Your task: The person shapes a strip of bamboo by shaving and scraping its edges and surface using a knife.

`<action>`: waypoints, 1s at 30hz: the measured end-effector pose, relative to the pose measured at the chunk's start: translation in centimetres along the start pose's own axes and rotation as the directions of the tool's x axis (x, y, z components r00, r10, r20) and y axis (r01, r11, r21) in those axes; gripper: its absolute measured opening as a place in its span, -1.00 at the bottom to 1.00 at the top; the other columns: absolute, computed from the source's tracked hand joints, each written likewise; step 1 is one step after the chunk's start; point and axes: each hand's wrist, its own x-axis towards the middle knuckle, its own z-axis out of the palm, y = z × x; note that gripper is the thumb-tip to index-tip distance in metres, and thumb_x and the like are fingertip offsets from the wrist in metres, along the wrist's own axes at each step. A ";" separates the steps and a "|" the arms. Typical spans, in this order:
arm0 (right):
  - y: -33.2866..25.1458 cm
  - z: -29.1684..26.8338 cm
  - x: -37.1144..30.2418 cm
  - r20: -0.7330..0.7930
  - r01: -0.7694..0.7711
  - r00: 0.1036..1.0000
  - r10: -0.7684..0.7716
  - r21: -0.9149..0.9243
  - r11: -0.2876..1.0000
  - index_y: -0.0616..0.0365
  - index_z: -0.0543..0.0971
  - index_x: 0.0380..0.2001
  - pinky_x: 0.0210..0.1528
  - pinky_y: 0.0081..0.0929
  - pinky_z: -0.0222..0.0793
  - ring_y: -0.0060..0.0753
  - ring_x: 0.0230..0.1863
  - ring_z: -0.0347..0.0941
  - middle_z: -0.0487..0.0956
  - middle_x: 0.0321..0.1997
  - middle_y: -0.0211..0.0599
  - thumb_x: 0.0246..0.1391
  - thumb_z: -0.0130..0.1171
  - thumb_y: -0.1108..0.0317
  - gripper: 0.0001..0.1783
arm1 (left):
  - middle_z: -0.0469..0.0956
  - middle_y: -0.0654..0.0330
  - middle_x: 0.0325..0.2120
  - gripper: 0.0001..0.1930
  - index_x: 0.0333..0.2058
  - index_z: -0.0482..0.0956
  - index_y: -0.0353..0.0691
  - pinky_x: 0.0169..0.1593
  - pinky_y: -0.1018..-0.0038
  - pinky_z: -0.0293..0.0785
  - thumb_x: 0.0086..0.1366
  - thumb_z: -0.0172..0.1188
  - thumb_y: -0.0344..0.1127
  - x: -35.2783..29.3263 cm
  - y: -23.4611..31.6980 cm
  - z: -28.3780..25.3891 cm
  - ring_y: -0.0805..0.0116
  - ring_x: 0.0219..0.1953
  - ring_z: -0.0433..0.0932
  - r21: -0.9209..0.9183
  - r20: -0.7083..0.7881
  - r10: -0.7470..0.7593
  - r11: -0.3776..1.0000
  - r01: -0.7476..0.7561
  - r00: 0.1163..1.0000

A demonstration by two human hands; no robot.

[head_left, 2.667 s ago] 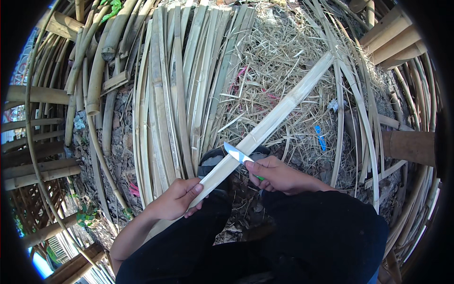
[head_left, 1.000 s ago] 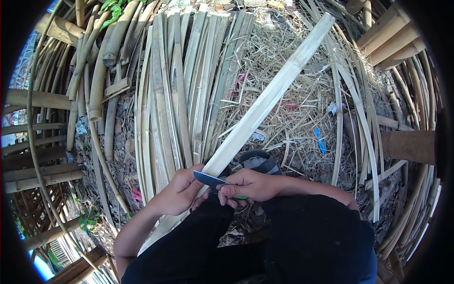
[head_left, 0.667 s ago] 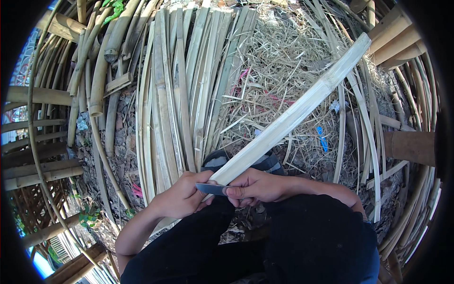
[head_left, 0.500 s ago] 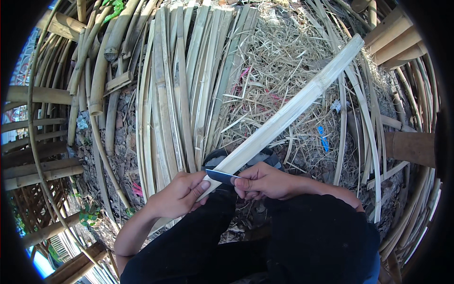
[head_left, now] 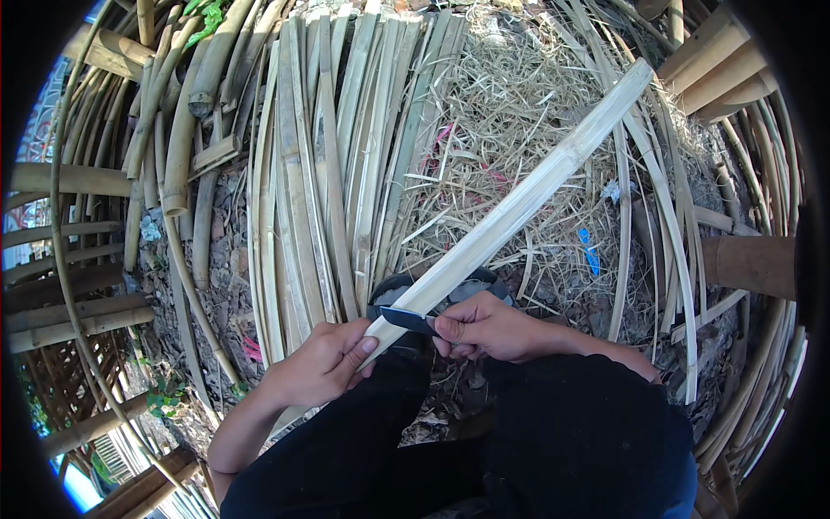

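A long pale bamboo strip (head_left: 519, 205) slants from my lap up toward the far right. My left hand (head_left: 326, 361) grips it near its lower part, thumb lying along the top. In my right hand (head_left: 478, 327) is a knife (head_left: 405, 319) with a dark, broad blade, its handle mostly covered by my fingers. The blade lies across the strip's face, touching it just beyond my left hand. The strip's lower end passes behind my left wrist.
Many split bamboo strips (head_left: 298, 173) lie side by side ahead on the left. Shavings (head_left: 493, 112) cover the ground to their right, with a blue scrap (head_left: 590, 251) among them. Bamboo poles (head_left: 186, 130) stand at far left; a thick brown pole (head_left: 750, 266) juts in at right.
The blade has shifted slightly and its face now turns more upward on the strip. The strip's far end has moved a little left. Both hands keep their hold.
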 end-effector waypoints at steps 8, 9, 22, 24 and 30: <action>-0.1 -0.4 -0.8 -0.108 0.086 0.990 -0.096 -0.097 0.992 0.16 0.48 -0.49 -0.59 -0.73 -0.05 -0.78 -0.64 0.02 0.23 -0.65 -0.64 0.36 -0.06 0.06 -0.56 | 0.43 0.19 -0.74 -0.67 -0.45 0.36 -0.31 -0.56 0.42 0.37 0.49 -0.14 -0.23 -1.0 -0.1 -0.8 0.38 -0.71 0.48 0.066 -0.030 -0.085 0.994 0.086 0.996; -1.1 -0.7 -1.3 -0.293 0.148 0.947 -0.129 0.045 0.988 0.14 0.45 -0.50 -0.61 -0.74 -0.06 -0.78 -0.65 0.00 0.22 -0.65 -0.63 0.36 -0.09 0.04 -0.55 | 0.44 0.18 -0.75 -0.67 -0.44 0.37 -0.31 -0.55 0.41 0.38 0.48 -0.13 -0.23 -1.7 -0.7 -1.1 0.37 -0.70 0.50 0.091 -0.055 -0.135 0.986 0.140 0.989; -0.8 0.5 1.1 -0.043 0.016 0.999 -0.024 -0.179 0.984 0.12 0.48 -0.52 -0.61 -0.72 -0.03 -0.77 -0.67 0.03 0.22 -0.68 -0.63 0.34 -0.08 -0.05 -0.50 | 0.40 0.28 -0.73 -0.70 -0.31 0.37 -0.31 -0.64 0.58 0.31 0.52 -0.21 -0.23 0.1 -2.1 -0.2 0.57 -0.76 0.36 -0.230 -0.066 -0.107 0.969 0.089 0.992; -0.9 0.9 2.0 0.028 0.019 0.999 -0.016 -0.125 0.992 0.12 0.50 -0.52 -0.61 -0.71 -0.03 -0.78 -0.66 0.03 0.21 -0.69 -0.66 0.32 -0.06 -0.06 -0.49 | 0.40 0.30 -0.71 -0.71 -0.27 0.38 -0.31 -0.64 0.62 0.28 0.52 -0.24 -0.23 1.0 -1.3 -0.1 0.60 -0.76 0.34 -0.307 -0.070 -0.036 0.952 0.013 0.997; -1.2 0.8 1.2 0.055 -0.141 0.988 0.143 -0.026 0.990 0.12 0.50 -0.53 -0.60 -0.71 -0.01 -0.76 -0.65 0.05 0.23 -0.67 -0.64 0.31 -0.04 -0.05 -0.50 | 0.42 0.16 -0.73 -0.73 -0.33 0.33 -0.32 -0.53 0.35 0.39 0.49 -0.17 -0.25 1.1 -0.8 -0.1 0.26 -0.69 0.48 0.096 -0.064 0.093 0.992 -0.086 0.994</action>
